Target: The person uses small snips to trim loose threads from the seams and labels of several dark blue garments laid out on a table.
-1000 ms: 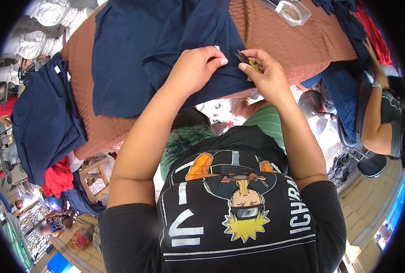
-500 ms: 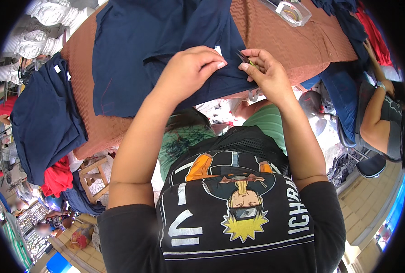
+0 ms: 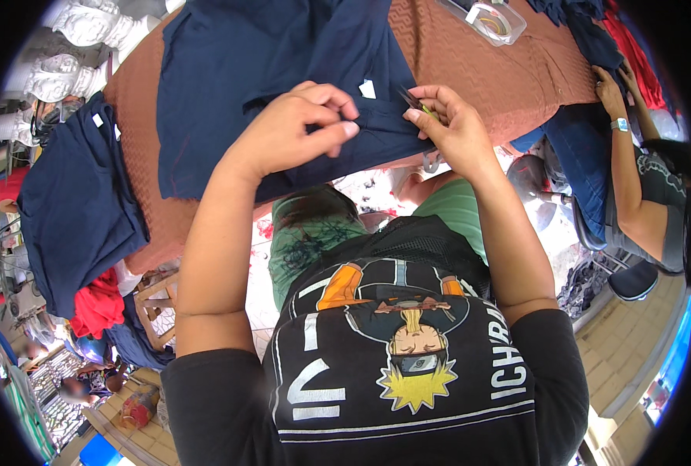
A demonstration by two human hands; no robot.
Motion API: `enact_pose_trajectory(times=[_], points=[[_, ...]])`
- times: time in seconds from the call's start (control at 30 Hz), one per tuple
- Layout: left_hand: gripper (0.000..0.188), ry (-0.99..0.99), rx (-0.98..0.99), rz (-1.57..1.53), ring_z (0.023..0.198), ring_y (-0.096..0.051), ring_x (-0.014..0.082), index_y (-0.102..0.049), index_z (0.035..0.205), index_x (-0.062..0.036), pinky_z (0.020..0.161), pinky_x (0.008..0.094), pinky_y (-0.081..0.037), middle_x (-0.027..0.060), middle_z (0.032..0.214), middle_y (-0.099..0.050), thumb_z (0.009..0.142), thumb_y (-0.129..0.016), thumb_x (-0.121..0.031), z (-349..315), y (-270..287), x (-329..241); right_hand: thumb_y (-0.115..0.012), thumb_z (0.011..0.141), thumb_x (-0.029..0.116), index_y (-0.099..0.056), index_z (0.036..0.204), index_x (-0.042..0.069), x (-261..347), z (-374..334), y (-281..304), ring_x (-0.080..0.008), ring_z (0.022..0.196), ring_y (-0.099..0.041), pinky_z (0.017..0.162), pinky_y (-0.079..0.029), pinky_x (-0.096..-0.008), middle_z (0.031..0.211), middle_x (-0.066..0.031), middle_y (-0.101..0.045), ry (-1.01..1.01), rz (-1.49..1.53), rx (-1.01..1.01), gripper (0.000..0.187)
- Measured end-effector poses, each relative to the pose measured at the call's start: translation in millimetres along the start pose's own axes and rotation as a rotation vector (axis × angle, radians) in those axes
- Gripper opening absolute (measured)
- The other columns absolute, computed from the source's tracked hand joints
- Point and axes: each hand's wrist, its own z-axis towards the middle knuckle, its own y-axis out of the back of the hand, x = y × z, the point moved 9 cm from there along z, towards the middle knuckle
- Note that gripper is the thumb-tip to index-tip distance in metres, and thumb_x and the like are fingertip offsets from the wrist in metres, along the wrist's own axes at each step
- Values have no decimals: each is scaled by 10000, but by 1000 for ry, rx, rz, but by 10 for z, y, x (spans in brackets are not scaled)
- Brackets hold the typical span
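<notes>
A navy blue garment (image 3: 213,101) with a small white tag (image 3: 367,89) lies spread before me. Over its near edge, my left hand (image 3: 303,128) hovers just left of the tag. Its fingers are loosely curled and apart, and I see nothing in them. Small thread snips (image 3: 411,99) with dark blades and a yellow-green part are gripped in my right hand (image 3: 456,128), at the garment's right edge. Their tips point up and left, toward the tag. The palm hides most of the handle.
A brown patterned cloth (image 3: 477,85) covers the table. A clear plastic box (image 3: 508,23) stands at the far right. Another navy garment (image 3: 81,202) hangs at the left, above red cloth (image 3: 97,307). At the right, a co-worker's arm (image 3: 625,167) reaches toward dark fabric.
My left hand has moved left and slightly down, its fingers loosening and uncovering more of the white tag. The right hand stays nearly in place with the snips. The co-worker's arm has reached forward.
</notes>
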Motion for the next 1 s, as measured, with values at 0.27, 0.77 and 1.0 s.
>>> enact_pose_trajectory(times=[0.27, 0.77, 1.0], points=[[334, 134, -418, 142, 863, -677, 200, -696, 1012, -16, 773, 308, -546, 110, 1062, -685, 758, -808, -201, -56, -134, -61, -706, 865, 93, -599, 1160, -3, 100, -58, -32, -167, 961, -643, 856, -495, -297, 999, -122, -696, 64, 60, -23, 328], [155, 344, -485, 121, 749, -702, 245, -703, 945, -38, 687, 319, -540, 109, 829, -716, 882, -677, -177, 27, -174, 214, -673, 876, 57, -650, 1019, 10, 85, 6, -205, -132, 784, -631, 720, -500, -287, 875, -65, -693, 118, -93, -34, 153], [209, 369, -396, -100, 765, -698, 278, -706, 1008, -41, 709, 349, -535, 146, 845, -711, 886, -671, -207, 61, -171, 376, -672, 880, 61, -650, 1037, 13, 80, 33, -221, -88, 651, -538, 613, -468, -259, 844, -25, -659, 84, -73, -14, 166]])
